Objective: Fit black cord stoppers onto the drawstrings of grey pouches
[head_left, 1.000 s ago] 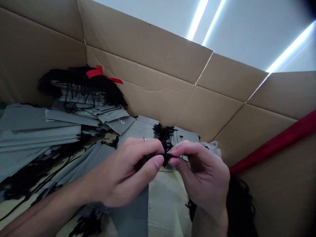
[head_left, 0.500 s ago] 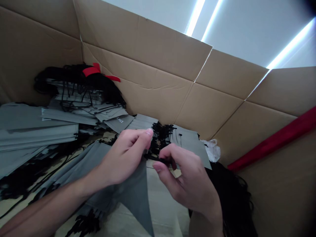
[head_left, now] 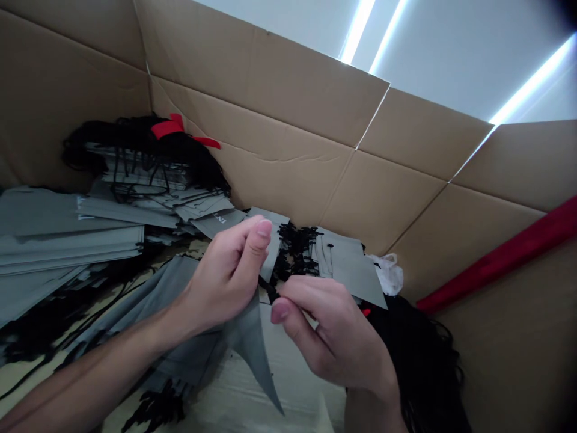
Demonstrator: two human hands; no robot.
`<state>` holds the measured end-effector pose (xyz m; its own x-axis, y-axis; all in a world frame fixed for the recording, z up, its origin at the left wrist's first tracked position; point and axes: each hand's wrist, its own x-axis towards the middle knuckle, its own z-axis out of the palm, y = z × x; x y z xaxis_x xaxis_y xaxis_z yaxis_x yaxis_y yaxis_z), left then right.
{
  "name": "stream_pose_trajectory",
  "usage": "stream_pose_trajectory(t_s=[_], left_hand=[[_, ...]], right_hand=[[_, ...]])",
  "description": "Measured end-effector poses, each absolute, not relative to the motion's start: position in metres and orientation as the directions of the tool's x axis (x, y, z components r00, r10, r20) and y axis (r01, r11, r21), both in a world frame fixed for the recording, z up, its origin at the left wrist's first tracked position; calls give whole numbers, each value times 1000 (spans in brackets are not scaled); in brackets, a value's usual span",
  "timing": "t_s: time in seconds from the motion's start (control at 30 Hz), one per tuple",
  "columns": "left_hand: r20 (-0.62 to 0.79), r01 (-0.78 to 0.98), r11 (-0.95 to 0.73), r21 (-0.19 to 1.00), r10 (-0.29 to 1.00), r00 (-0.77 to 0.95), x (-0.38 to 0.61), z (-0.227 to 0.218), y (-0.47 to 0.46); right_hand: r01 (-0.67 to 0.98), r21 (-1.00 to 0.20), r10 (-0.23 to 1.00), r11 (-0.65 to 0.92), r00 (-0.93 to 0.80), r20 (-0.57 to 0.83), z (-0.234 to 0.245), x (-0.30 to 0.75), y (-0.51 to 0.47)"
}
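Note:
My left hand (head_left: pixel 225 279) is closed around the top of a folded grey paper bag (head_left: pixel 252 340), which hangs down below it to a pointed corner. My right hand (head_left: pixel 331 337) is closed in a pinch on a short black cord (head_left: pixel 269 290) at the bag's top edge, just right of my left thumb. The two hands nearly touch above the floor of a large cardboard box (head_left: pixel 288 138).
Stacks of flat grey bags (head_left: pixel 67 234) lie at the left, some with black cords and a red ribbon (head_left: pixel 169 128) on top. More grey bags (head_left: pixel 347 264) and tangled black cords (head_left: pixel 295 252) lie behind my hands. A black cord bundle (head_left: pixel 424 361) and red strip (head_left: pixel 500 258) are at right.
My hands have drawn slightly apart and shifted: the left has risen with the bag, whose lower corner now hangs free, and the right thumb has moved up to pinch the cord.

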<state>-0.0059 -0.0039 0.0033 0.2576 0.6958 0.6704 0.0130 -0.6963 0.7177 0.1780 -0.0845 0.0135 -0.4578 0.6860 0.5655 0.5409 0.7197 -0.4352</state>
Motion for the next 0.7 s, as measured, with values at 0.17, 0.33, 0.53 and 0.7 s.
stream_pose_trajectory(t_s=[0.17, 0.33, 0.53, 0.7], left_hand=[[692, -10, -711, 703, 681, 240, -9, 2, -8], [736, 13, -757, 653, 639, 224, -13, 5, -14], [821, 29, -852, 523, 513, 251, -8, 2, -15], [880, 49, -897, 440, 441, 175, -6, -11, -9]], right_hand=[[501, -422, 640, 756, -429, 637, 15, 182, -87], [465, -443, 632, 767, -427, 646, 17, 186, -87], [542, -478, 710, 691, -384, 590, 10, 177, -83], [592, -412, 680, 693, -347, 646, 10, 171, -83]])
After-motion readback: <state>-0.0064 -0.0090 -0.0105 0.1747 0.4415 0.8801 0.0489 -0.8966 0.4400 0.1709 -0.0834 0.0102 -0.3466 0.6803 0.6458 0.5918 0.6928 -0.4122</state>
